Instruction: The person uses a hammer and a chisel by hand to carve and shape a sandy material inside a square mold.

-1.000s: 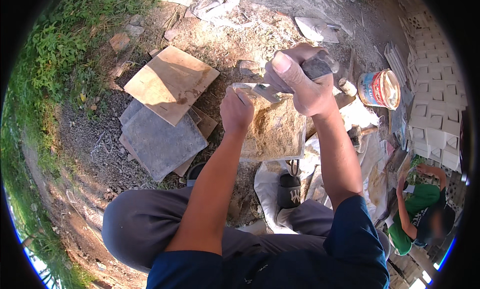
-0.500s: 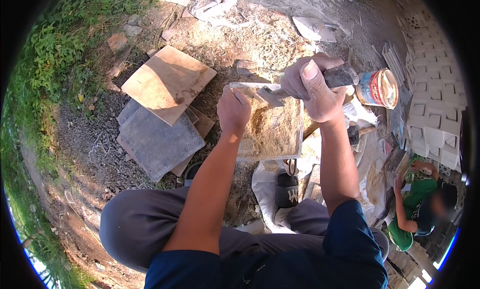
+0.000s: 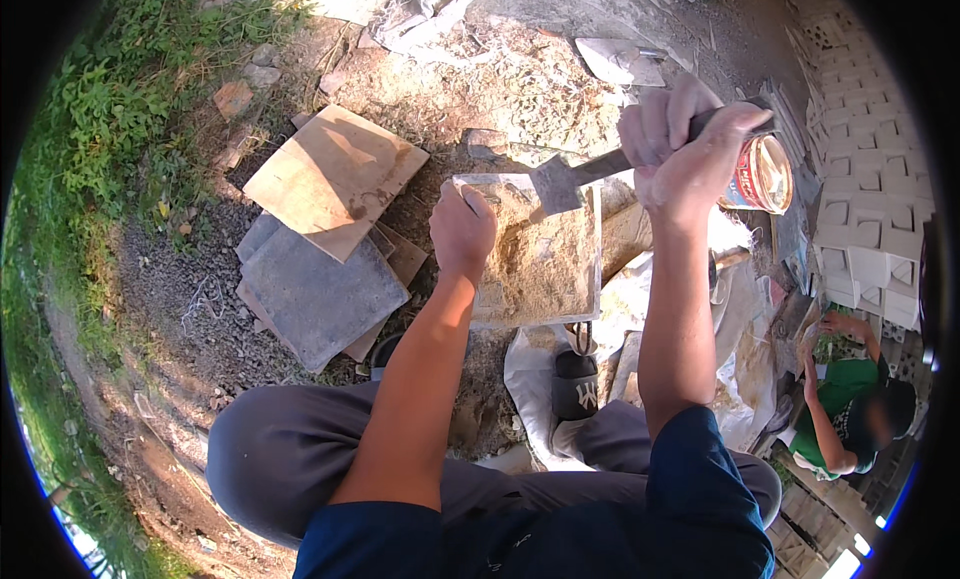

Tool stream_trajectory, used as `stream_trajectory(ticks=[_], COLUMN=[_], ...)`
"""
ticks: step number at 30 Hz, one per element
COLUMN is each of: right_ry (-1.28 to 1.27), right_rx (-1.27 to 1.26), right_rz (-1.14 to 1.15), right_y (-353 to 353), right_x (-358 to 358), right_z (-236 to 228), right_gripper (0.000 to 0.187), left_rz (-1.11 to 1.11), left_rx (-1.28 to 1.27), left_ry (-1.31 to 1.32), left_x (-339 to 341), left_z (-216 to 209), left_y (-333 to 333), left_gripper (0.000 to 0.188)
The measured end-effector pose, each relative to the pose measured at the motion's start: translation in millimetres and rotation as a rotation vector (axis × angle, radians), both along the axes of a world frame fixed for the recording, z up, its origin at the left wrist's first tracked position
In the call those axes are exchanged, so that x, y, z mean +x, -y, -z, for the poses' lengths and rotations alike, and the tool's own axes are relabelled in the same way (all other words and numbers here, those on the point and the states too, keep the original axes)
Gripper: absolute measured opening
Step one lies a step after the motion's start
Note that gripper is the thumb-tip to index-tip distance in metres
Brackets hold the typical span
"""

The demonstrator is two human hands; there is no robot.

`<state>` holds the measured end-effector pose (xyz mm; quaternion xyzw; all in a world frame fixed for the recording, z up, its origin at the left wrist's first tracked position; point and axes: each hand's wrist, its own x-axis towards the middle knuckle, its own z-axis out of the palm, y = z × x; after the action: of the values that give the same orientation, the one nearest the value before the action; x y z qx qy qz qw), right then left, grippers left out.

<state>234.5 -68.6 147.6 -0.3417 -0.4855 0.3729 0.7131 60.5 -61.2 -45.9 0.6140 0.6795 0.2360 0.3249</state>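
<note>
A square tile (image 3: 540,274) lies in front of me, its upper face crusted with tan, crumbly mortar. My left hand (image 3: 463,229) is closed round its far left corner. In my right hand (image 3: 685,144), fingers wrapped round the dark handle, is a scraper (image 3: 556,186) with a flat metal blade. The blade is over the tile's far edge; whether it touches the mortar I cannot tell. Left of the tile, a tan tile (image 3: 335,179) rests on a stack with a grey tile (image 3: 325,289).
A paint can (image 3: 765,174) stands beyond my right hand. A trowel (image 3: 620,61) lies on the ground farther off. Sandals (image 3: 574,384) sit near my knees. At right, a person in green (image 3: 835,409) is beside stacked pale blocks (image 3: 868,219). Plants (image 3: 120,109) grow at left.
My right hand has moved up and to the right with the scraper, turning so more of the blade and shaft shows. My left hand stays on the tile's corner.
</note>
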Motion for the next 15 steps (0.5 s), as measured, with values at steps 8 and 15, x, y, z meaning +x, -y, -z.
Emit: stream_trajectory(ticks=[8,15], right_ry=[-0.156,-0.095], right_rx=[-0.023,0.068], right_rz=[0.331,0.335], right_y=[21.5,28.8], right_x=[7.9,5.3], right_z=[-11.6,13.9], right_gripper=[0.079,0.062], left_rz=[-0.023,-0.033], left_rx=[-0.05,-0.018], left_ry=[0.01,-0.001], left_x=[3.5,5.6], left_z=[2.3,1.9], left_y=[2.0,1.1], left_gripper=[0.042,0.041])
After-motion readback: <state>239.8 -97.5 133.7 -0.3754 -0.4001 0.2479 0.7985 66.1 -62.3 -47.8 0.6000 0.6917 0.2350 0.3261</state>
